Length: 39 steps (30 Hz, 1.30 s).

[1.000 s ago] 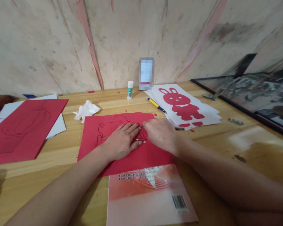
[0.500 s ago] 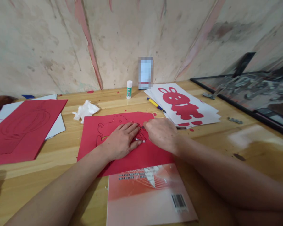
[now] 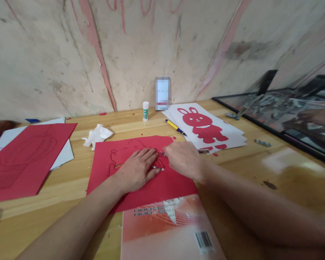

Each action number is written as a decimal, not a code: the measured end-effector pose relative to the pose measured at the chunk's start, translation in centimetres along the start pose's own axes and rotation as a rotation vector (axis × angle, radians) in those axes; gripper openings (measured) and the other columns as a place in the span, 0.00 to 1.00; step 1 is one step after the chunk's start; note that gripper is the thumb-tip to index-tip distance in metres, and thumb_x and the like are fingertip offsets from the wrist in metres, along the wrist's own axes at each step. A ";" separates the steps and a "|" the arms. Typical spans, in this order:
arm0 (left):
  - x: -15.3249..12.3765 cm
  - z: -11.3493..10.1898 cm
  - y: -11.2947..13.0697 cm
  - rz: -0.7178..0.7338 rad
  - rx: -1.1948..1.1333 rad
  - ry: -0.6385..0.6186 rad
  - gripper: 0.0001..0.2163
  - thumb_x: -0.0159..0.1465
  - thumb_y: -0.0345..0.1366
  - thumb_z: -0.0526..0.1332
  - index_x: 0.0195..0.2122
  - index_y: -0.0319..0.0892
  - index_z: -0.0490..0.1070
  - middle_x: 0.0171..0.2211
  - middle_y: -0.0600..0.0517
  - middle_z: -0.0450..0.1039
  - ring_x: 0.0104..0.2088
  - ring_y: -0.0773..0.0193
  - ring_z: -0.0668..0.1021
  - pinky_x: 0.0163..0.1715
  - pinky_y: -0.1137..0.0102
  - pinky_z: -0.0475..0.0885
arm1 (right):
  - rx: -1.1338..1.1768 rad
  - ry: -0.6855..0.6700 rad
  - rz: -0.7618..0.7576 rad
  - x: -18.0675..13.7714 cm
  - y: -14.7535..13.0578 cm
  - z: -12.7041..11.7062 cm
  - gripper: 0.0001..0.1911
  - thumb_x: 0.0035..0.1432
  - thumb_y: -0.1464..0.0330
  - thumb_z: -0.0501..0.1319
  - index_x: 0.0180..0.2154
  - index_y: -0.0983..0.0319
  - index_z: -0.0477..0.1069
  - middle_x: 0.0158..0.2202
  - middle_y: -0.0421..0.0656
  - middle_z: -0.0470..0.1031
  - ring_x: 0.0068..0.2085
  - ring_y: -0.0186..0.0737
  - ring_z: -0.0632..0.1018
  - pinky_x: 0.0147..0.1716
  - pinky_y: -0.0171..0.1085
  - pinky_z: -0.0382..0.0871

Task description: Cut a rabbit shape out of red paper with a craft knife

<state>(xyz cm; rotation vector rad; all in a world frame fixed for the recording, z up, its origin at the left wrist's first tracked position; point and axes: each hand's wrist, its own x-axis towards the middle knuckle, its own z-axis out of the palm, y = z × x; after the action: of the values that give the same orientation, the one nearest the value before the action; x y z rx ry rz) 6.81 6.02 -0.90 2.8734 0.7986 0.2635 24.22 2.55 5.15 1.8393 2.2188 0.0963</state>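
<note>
Left hand (image 3: pixel 137 170) spread, right hand (image 3: pixel 184 159) pinching a small tool (image 3: pixel 161 153), we have the red paper (image 3: pixel 176 185) partly cut, its animal drawing (image 3: pixel 126 153) not out yet.

- Centre: drawn-on sheet (image 3: pixel 176 184) on book (image 3: pixel 162 240); book sticks out in front, on table (image 3: pixel 78 180)
- Left hand (image 3: pixel 138 169) on sheet, right hand (image 3: pixel 184 159) just right of it
- Tissue (image 3: pixel 98 135) behind sheet's left end
- Behind sheet: glue stick (image 3: pixel 145 112), then phone (image 3: pixel 163 94) to its right, by wall (image 3: pixel 135 57)
- Right-rear: rabbit cutout (image 3: pixel 203 126) on paper stack (image 3: pixel 234 139), pen (image 3: pixel 175 127) at stack's left edge
- Far left: card (image 3: pixel 29 155) on loose papers (image 3: pixel 63 151)
- Far right: framed panel (image 3: pixel 287 119)
</note>
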 end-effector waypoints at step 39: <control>-2.1 -0.4 -1.1 -0.015 0.060 0.036 0.25 0.70 0.47 0.46 0.59 0.34 0.61 0.60 0.41 0.62 0.60 0.51 0.64 0.58 0.54 0.61 | 0.155 0.138 -0.071 2.7 -1.6 0.7 0.15 0.62 0.72 0.47 0.44 0.63 0.70 0.35 0.49 0.78 0.35 0.44 0.78 0.29 0.36 0.58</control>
<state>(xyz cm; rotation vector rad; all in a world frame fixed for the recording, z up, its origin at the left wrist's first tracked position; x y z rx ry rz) 4.37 5.91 -1.04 2.9252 0.8485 0.2952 22.43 4.79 3.73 1.8818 2.4463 0.0393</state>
